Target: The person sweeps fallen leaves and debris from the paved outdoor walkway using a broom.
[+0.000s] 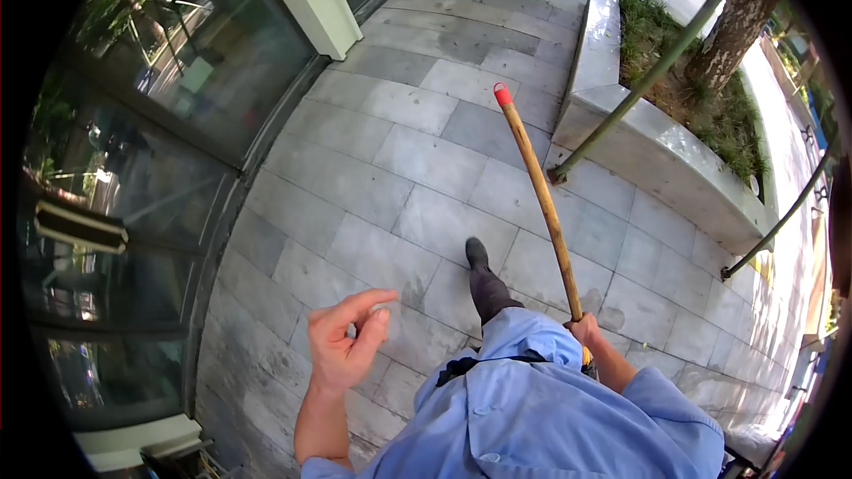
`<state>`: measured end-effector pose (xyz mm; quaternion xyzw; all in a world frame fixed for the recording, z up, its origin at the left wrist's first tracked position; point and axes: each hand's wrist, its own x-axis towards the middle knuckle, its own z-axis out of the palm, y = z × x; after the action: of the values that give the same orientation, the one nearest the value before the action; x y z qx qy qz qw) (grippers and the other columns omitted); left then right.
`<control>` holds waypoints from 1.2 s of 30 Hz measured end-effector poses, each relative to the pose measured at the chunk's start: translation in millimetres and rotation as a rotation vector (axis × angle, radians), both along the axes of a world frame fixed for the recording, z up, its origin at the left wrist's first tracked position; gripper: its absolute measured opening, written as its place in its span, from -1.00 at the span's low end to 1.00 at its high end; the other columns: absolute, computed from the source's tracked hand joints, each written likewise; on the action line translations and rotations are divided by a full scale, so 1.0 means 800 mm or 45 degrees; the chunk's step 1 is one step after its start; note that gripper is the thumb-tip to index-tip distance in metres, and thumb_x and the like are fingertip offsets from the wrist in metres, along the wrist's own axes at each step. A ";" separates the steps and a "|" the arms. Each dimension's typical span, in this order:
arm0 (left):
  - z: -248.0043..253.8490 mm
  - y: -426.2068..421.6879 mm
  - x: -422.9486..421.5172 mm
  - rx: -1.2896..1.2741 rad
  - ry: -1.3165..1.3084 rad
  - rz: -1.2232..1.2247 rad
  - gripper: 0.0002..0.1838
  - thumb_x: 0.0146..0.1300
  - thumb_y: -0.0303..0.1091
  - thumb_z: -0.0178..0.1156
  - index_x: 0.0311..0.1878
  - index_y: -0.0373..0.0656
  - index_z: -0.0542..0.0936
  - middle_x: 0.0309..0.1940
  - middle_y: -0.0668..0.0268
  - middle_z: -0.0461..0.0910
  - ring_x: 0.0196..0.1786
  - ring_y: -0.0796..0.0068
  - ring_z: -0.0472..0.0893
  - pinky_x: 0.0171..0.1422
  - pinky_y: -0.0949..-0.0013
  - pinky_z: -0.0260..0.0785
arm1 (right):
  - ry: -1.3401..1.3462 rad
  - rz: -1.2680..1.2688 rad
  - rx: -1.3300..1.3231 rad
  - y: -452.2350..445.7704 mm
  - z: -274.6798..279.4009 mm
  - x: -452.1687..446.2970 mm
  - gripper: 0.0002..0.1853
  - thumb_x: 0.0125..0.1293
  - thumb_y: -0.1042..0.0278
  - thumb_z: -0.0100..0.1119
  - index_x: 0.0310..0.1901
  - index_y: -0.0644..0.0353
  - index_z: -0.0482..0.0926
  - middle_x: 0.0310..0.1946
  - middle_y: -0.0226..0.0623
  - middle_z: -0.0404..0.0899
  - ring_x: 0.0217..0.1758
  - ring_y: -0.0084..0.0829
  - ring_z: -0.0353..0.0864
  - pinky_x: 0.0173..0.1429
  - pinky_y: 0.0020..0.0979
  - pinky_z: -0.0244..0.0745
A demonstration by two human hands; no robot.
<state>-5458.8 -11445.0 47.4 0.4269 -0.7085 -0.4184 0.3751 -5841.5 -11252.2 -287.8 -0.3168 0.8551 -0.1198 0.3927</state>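
My right hand (583, 330) is wrapped round the lower visible part of a long wooden pole (547, 204), low beside my hip. The pole slants forward and up, and its far end wears a red cap (502, 94) with a hole in it. What the pole has below my hand is mostly hidden by my body and sleeve. My left hand (342, 337) is raised in front of me on the left, thumb and index finger close together in a pinch. A small pale spot shows at the fingertips; I cannot tell whether it is an object or a nail.
Grey stone paving (417, 168) stretches ahead, with my dark boot (477, 253) on it. Glass doors (151, 239) with a handle (80, 227) line the left side. On the right stand a stone planter (657, 137), a tree trunk (737, 31) and slanting green poles (643, 84). A vehicle is far ahead.
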 end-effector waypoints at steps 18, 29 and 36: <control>-0.067 -0.555 0.031 0.309 0.145 0.281 -0.82 0.23 -0.59 0.08 -0.14 -0.39 0.60 -0.72 0.44 0.41 -0.65 0.67 0.44 -0.54 0.57 0.28 | -0.430 -0.409 -0.015 -0.636 0.004 -0.039 -0.74 0.07 0.42 0.27 -0.63 0.31 0.40 -0.74 -0.28 0.39 -0.77 -0.39 0.41 -0.67 -0.31 0.36; 0.008 -1.003 -0.086 0.015 -0.020 -0.294 -0.79 0.15 -0.55 0.19 -0.13 -0.26 0.65 -0.73 0.45 0.41 -0.65 0.73 0.40 -0.55 0.57 0.20 | 0.032 -0.329 -0.102 -0.908 0.014 -0.009 -0.73 -0.09 0.26 0.39 -0.55 0.32 0.58 -0.61 -0.09 0.59 -0.51 -0.29 0.62 -0.33 -0.26 0.51; -0.005 -1.265 -0.151 -0.092 -0.061 -0.336 -0.79 0.15 -0.58 0.16 -0.13 -0.26 0.64 -0.72 0.42 0.44 -0.65 0.72 0.41 -0.53 0.57 0.23 | -0.147 -0.368 0.026 -1.164 -0.022 -0.062 -0.64 -0.11 0.20 0.38 -0.43 0.39 0.61 -0.45 0.08 0.63 -0.30 -0.07 0.67 -0.20 -0.21 0.52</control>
<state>-5579.7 -12456.7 43.3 0.3262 -0.7819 -0.4279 0.3150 -5891.1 -12183.5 -305.6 -0.1791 0.8689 -0.1842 0.4231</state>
